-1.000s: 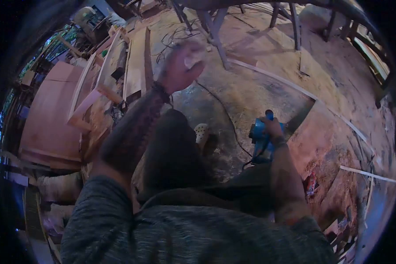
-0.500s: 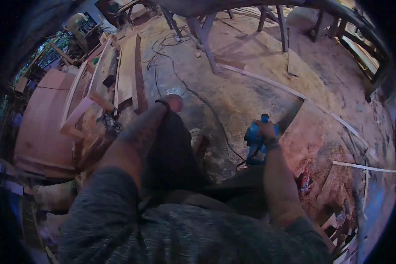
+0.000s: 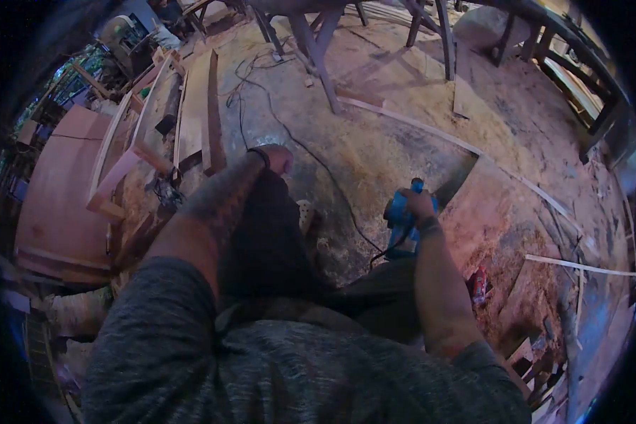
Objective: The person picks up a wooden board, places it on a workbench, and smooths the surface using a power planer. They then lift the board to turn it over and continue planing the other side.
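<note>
My right hand is wrapped round the top handle of a blue corded power tool, which looks like an electric planer. The planer is by my right leg, with a round knob at its far end. From its near end a black cord runs away over the floor. My left hand, with a dark band at the wrist, rests at my bent left knee. Its fingers curl down out of sight. Part of a light perforated shoe shows beside that leg.
Long boards and a wooden frame lie to the left, near a broad reddish panel. Table legs stand ahead. A thin strip crosses the floor. Right of me are a red bottle-like object, shavings and wood scraps.
The whole view has shifted slightly, so most things appear a little further left and higher. My right hand keeps its hold on the planer, and my left hand stays at the knee.
</note>
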### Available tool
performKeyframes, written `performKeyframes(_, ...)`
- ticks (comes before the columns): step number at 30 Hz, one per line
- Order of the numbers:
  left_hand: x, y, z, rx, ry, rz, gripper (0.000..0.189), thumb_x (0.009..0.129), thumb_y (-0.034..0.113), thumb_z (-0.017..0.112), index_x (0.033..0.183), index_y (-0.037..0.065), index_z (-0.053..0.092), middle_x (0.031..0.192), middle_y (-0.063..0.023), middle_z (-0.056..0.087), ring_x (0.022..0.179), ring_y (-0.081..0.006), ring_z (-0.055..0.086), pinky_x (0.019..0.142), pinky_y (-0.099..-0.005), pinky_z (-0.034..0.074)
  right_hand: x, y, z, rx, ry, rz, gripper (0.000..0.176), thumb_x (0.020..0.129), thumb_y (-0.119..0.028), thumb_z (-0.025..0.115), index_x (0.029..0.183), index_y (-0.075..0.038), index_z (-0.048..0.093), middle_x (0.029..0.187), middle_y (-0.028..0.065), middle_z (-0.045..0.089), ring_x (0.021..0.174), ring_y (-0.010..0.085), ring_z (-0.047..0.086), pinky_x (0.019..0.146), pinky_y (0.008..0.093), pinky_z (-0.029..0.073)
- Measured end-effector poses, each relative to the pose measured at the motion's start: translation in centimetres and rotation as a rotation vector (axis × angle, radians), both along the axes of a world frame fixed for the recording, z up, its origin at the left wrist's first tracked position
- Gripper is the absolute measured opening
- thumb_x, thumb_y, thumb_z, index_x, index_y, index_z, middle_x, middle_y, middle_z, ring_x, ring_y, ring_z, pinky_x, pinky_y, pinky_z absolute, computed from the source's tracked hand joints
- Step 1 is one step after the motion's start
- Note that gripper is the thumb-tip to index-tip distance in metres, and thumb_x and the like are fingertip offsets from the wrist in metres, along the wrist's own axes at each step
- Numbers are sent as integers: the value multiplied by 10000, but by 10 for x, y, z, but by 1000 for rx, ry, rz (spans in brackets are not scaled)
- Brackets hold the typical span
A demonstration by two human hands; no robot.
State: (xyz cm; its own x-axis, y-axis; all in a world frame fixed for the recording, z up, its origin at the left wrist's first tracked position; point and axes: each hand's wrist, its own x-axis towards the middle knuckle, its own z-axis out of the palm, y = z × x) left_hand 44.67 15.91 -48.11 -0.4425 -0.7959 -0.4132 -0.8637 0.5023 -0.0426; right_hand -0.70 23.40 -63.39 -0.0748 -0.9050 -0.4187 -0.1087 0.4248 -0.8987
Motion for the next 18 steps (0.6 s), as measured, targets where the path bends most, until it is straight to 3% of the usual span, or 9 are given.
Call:
performKeyframes(2,-1,1,1,20,9,-25,216,761,123,706,965,145,773,999,-108,778,988,-303,742,861,-443,578,-14,-22,-64,-169,138,55,390,909,-314,799,1028,52,738,775,154,698,636,254,677,588,412,549)
performKeyframes(4,1,1,2,20,75,-6,197,761,131,706,949,143,766,1003,-108,774,987,-307,739,861,-445,577,-13,-18,-56,-218,175,97,382,907,-309,798,1022,51,741,762,150,704,634,253,682,591,418,551)
performKeyframes(7,-6,-9,-2,102,-89,13,190,752,144,721,938,136,757,1016,-108,769,982,-317,733,852,-454,574,-17,-17,-47,-125,126,87,369,899,-296,803,1018,49,740,787,138,717,649,243,688,600,424,554)
performKeyframes(10,8,-10,-10,24,111,-65,225,758,271,753,925,122,779,980,-162,775,941,-366,745,818,-481,585,-8,-19,-45,-44,149,-35,323,894,-263,802,995,38,741,814,125,731,658,230,690,608,420,556)
performKeyframes(13,6,-10,-11,13,117,-199,233,778,307,748,911,118,772,967,-160,775,930,-384,741,820,-499,580,1,-18,-28,-7,119,-106,283,893,-247,800,958,23,744,837,117,736,670,219,690,607,408,551)
performKeyframes(15,-22,3,4,9,-90,-75,286,825,383,809,897,108,774,942,-125,757,970,-335,733,847,-492,570,5,-11,-17,-89,70,-55,275,896,-252,801,951,11,746,842,112,734,681,211,689,615,394,548)
performKeyframes(17,-29,15,20,47,50,-164,327,855,424,782,910,102,785,962,-147,757,947,-353,733,839,-509,571,-6,-44,-104,-212,29,7,320,896,-300,805,972,4,738,856,111,738,708,202,696,633,385,550)
performKeyframes(18,-34,17,24,120,68,-88,316,868,410,763,918,98,779,958,-153,754,932,-360,730,829,-515,570,1,-33,-85,-166,30,-28,363,877,-339,825,921,9,729,832,106,730,712,224,691,648,411,543)
